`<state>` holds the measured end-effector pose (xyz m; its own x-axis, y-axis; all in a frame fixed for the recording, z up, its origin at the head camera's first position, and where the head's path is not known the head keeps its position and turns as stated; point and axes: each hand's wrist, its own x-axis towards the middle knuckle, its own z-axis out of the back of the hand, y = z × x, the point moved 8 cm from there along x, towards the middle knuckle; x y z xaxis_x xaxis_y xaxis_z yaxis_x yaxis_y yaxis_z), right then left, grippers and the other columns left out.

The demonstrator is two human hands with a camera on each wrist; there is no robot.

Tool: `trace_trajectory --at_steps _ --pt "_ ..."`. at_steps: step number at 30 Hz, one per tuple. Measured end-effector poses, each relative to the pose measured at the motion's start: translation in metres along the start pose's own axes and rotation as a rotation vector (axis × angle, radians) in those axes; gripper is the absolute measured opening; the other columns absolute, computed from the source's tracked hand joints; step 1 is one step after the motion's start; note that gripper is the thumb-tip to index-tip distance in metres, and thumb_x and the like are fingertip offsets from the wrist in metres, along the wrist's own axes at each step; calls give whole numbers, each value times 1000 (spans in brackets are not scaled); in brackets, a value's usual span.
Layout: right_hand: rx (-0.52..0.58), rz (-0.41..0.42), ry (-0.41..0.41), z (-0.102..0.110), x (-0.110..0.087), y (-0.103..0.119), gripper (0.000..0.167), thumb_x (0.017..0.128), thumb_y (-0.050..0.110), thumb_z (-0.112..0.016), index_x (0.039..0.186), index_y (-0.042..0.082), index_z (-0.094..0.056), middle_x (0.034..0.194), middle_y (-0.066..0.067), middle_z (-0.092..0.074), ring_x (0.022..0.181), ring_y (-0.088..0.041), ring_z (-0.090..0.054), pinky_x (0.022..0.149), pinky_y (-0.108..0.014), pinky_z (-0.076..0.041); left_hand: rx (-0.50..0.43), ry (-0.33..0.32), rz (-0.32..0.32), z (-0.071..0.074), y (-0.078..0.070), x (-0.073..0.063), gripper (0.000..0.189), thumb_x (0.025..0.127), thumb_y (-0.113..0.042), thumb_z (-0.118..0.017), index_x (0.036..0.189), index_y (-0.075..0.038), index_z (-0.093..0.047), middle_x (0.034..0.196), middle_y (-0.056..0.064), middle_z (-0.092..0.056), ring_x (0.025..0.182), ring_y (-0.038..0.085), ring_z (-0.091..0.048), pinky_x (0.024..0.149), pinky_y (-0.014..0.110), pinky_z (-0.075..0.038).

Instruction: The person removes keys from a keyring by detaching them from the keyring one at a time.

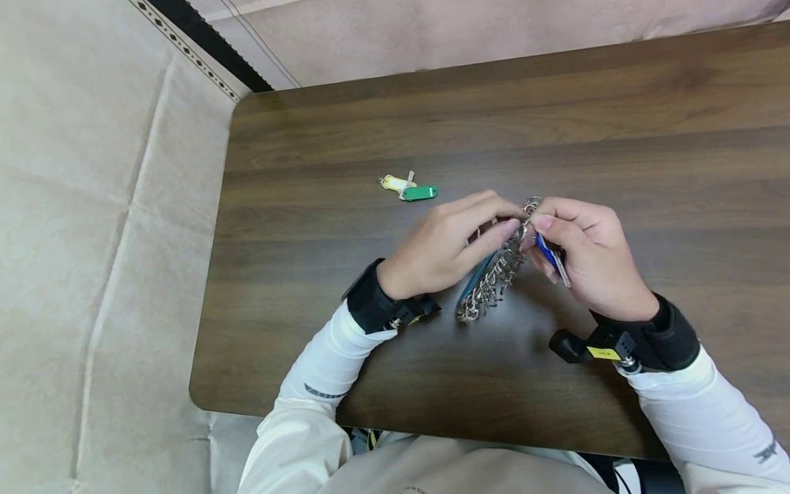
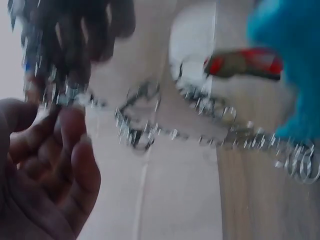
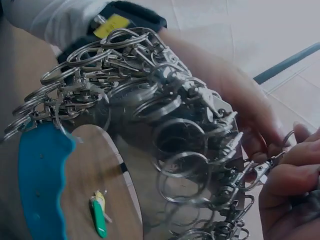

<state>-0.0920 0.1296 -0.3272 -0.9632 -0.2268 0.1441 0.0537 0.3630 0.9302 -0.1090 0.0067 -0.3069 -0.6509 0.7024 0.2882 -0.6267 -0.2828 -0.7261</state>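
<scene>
A large key carrier (image 1: 494,281) with a blue grip (image 3: 40,185) stands tilted between both hands, its edge lined with several clips and split rings (image 3: 182,175). My left hand (image 1: 441,243) grips it near its far end, thumb and forefinger at the clips. On its right side, my right hand (image 1: 586,254) pinches a key with a blue tag (image 1: 546,249), the key (image 1: 561,271) hanging below the thumb. In the right wrist view, the right fingertips (image 3: 290,175) meet a clip (image 3: 262,172) at the carrier's edge. Blur covers the left wrist view.
Beyond the left hand, a yellow key tag (image 1: 393,182) and a green key tag (image 1: 420,193) lie together with a key on the wooden table (image 1: 296,274). A blurred red and dark shape (image 2: 245,64) shows beside the blue grip in the left wrist view.
</scene>
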Motion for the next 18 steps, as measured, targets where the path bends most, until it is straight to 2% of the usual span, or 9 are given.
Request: trace_trajectory --at_steps 7,12,18 --pt "-7 22 -1 4 0 5 33 101 -12 -41 77 -6 -62 57 -4 -52 44 -16 -41 40 -30 -26 12 13 47 -13 -2 1 18 107 -14 -49 116 -5 -63 107 2 -62 91 6 -55 80 14 -43" --pt "-61 11 -1 2 0 9 32 102 -9 -42 77 -6 -61 56 -3 -51 44 -17 -41 41 -30 -29 -40 -4 30 -14 -2 2 15 106 -11 -51 113 -3 -61 106 3 -62 91 7 -55 81 14 -44" --pt "-118 21 57 -3 -1 15 32 104 -4 -43 78 -8 -60 58 -3 -51 46 -15 -42 39 -29 -27 -119 -15 5 -11 -2 2 11 105 -7 -52 106 -1 -61 100 5 -60 89 9 -52 80 17 -44"
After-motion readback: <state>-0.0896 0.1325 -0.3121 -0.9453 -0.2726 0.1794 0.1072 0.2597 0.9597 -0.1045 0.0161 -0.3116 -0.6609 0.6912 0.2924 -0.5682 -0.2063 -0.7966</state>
